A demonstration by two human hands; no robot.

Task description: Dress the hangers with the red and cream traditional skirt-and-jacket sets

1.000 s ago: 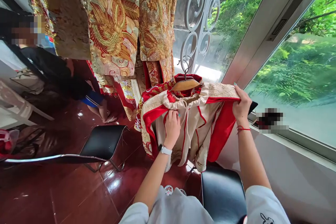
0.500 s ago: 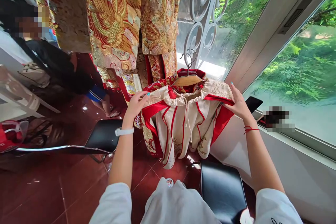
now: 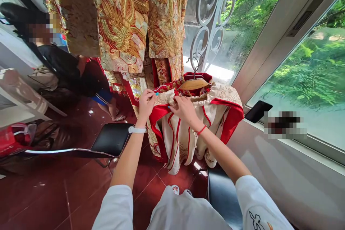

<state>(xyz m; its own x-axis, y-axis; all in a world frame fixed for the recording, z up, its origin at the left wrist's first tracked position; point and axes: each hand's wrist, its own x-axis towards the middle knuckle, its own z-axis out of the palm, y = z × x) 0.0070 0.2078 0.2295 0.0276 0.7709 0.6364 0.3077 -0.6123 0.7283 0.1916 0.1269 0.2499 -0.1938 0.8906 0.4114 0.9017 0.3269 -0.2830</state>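
A cream and red embroidered garment (image 3: 188, 133) hangs on a wooden hanger (image 3: 192, 83) in front of me, its top bunched around the hanger. My left hand (image 3: 147, 103) pinches the gold-trimmed edge at the garment's left shoulder. My right hand (image 3: 183, 109) has crossed to the middle and grips the cream fabric just below the collar, close to the left hand. A white band sits on my left wrist, a red cord on my right.
Gold and red embroidered robes (image 3: 126, 25) hang above and behind. Two black chairs (image 3: 111, 140) (image 3: 223, 194) stand on the red tiled floor. A person in dark clothes (image 3: 67, 72) sits at left. A black phone (image 3: 258, 111) lies on the window sill, right.
My right hand left the garment's right shoulder and moved left to the middle of the collar. My left hand closed on the left edge. The right shoulder of the garment now droops.
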